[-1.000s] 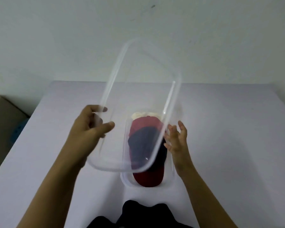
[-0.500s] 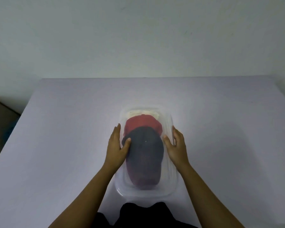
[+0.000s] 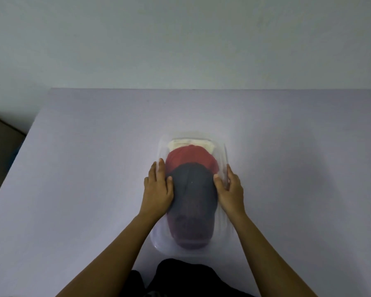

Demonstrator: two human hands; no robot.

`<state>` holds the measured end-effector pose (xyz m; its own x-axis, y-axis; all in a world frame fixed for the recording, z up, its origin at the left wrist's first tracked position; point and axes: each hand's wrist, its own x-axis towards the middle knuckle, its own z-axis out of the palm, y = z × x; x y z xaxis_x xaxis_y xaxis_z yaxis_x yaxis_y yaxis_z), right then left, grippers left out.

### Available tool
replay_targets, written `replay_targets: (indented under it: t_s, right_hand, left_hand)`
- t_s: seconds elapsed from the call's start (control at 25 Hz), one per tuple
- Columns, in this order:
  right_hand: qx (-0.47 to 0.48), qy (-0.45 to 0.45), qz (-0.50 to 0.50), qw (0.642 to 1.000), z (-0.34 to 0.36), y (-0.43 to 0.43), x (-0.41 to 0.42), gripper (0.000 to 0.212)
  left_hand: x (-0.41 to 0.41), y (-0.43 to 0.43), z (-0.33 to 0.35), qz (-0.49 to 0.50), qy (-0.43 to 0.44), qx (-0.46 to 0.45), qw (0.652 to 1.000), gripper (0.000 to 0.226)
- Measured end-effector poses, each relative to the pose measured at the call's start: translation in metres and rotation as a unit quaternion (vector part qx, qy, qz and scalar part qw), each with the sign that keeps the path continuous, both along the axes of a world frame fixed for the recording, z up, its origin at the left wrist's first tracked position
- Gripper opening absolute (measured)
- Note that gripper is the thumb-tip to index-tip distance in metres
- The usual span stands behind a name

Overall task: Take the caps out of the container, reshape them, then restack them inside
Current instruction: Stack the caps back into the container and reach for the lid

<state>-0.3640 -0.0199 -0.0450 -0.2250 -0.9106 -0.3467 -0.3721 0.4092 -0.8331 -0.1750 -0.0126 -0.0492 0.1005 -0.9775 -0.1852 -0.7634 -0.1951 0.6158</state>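
Head view. A clear plastic container (image 3: 162, 146) stands lengthwise on the lilac worktop (image 3: 84, 168), close to its near edge. A translucent lid (image 3: 220, 224) appears to cover it, since everything inside looks hazed.

Three caps lie nested along it: a dark cap (image 3: 193, 194) uppermost and nearest, a red cap (image 3: 191, 157) showing beyond it, and a cream cap (image 3: 180, 144) at the far end.

The left hand (image 3: 157, 189) and right hand (image 3: 230, 189) rest flat on top at the two long sides. Their fingers are straight and gripping nothing, and each thumb lies inward over the edge of the dark cap.

Whether the stack awaits removal or is already restacked cannot be told.

Handling, as judged:
- The caps are soft, light cloth whose crowns crush easily, while the brims are probably stiffer. Each is best taken by the brim, or by cupping the crown from both sides.
- The container is thin, smooth and light, so it is likely to slide on the worktop, and its lid may flex. The lid is best lifted at a corner or rim while the other hand steadies the wall.

No brand, label or writing can be read; a pale speck on the dark cap's crown is too small to make out.

Also in view: a pale wall (image 3: 180, 39), a brown object (image 3: 0, 142) at far left, and dark clothing (image 3: 180, 271) at the bottom edge
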Motion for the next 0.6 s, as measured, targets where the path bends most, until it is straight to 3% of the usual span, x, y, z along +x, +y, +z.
replay_targets:
  t_s: [0.4, 0.52, 0.6]
  right_hand:
    - [-0.026, 0.039, -0.019, 0.999, -0.007, 0.001, 0.002, 0.064]
    - [-0.036, 0.017, -0.068, 0.997, -0.001, 0.004, -0.002, 0.069]
    - [-0.026, 0.012, -0.071, 0.997, 0.003, 0.016, -0.008, 0.071]
  left_hand:
    - [-0.001, -0.003, -0.004, 0.002, -0.026, 0.028, 0.999, 0.061]
    - [0.009, -0.001, 0.003, -0.007, 0.054, 0.049, 0.997, 0.066]
    - [0.016, 0.012, 0.011, 0.059, 0.147, 0.071, 0.985, 0.074]
